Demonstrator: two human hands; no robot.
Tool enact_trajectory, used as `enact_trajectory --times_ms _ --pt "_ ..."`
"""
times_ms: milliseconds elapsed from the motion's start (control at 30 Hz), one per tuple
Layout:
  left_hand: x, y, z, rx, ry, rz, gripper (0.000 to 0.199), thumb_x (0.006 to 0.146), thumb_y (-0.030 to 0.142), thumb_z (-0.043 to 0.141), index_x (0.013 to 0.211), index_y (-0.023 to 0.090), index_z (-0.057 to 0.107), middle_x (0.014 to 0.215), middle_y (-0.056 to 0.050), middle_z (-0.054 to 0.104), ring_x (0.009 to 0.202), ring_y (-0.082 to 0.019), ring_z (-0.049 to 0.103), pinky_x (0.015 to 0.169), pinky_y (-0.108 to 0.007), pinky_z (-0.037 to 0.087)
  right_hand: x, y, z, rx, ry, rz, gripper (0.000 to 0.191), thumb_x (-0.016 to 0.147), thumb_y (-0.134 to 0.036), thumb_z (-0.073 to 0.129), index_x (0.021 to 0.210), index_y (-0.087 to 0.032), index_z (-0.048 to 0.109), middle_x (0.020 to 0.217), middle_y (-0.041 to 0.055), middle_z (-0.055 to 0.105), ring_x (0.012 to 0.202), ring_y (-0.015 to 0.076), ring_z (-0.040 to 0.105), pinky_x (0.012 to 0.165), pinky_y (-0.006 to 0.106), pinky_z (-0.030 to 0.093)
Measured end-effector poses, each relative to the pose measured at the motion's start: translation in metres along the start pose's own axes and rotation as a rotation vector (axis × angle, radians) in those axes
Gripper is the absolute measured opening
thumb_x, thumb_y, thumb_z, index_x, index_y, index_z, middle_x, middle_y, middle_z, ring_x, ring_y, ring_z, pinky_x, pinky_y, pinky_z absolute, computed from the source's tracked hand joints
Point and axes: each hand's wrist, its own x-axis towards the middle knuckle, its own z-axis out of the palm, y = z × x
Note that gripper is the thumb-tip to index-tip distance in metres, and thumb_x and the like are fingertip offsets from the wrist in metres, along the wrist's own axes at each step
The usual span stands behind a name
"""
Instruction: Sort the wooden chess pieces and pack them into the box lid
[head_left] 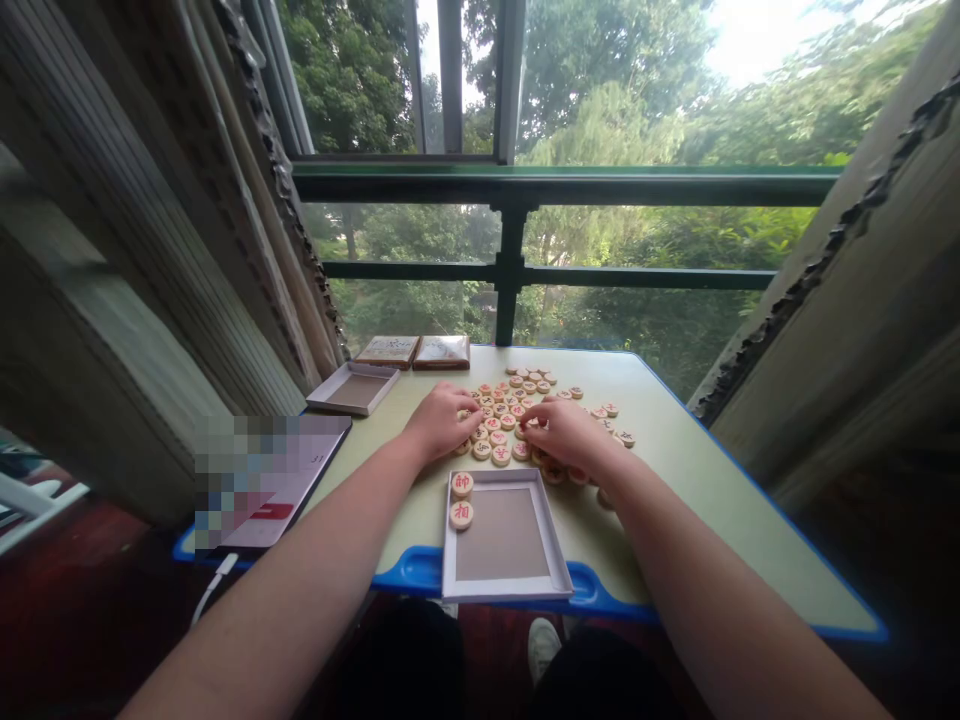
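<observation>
Many round wooden pieces with red or dark characters (508, 422) lie spread over the middle of the table. My left hand (444, 420) rests at the left side of the spread, its fingers curled at the pieces; what they hold, if anything, is hidden. At the right side, my right hand (559, 428) reaches over the pieces with bent fingertips on or beside them; a grip cannot be made out. Nearer to me sits a shallow white box (504, 535). Two red-marked pieces, an upper one (462, 484) and a lower one (461, 515), lie along its left side.
A second shallow tray (355, 388) stands at the back left, near two flat boxes, one (388, 350) beside the other (442, 351). A tablet (289, 480) with a white cable (214, 585) lies at the left edge. The table (720, 530) has a blue rim.
</observation>
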Motion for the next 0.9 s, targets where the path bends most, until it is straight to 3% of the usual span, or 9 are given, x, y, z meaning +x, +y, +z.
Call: enact_trajectory --times_ms 267,567,900 --pt "0.0 -0.003 -0.001 0.006 0.023 0.006 0.021 0.075 0.031 0.055 0.072 0.017 0.071 0.082 -0.006 0.067 0.084 -0.019 0.054 0.08 -0.032 0.041 0.002 0.004 0.004 -0.024 0.017 -0.033 0.021 0.074 -0.038 0.058 0.085 -0.025 0.07 0.089 0.0047 0.062 0.077 0.016 0.055 0.065 0.023 0.038" --pt "0.0 0.002 -0.01 -0.082 0.094 -0.019 0.021 0.074 0.027 0.054 0.062 0.015 0.067 0.069 -0.003 0.063 0.06 -0.012 0.054 0.059 -0.024 0.04 -0.001 0.002 -0.001 0.084 0.127 -0.149 0.014 0.071 -0.027 0.06 0.082 -0.02 0.066 0.089 0.0051 0.061 0.082 0.0167 0.054 0.072 0.024 0.041" --pt "-0.001 -0.005 -0.007 -0.049 0.089 -0.074 0.021 0.072 0.027 0.055 0.06 0.015 0.066 0.066 -0.003 0.062 0.058 -0.012 0.052 0.058 -0.024 0.038 -0.002 0.003 -0.002 0.043 0.074 -0.072 0.02 0.071 -0.035 0.058 0.08 -0.02 0.067 0.087 0.0061 0.062 0.08 0.0177 0.055 0.064 0.024 0.039"
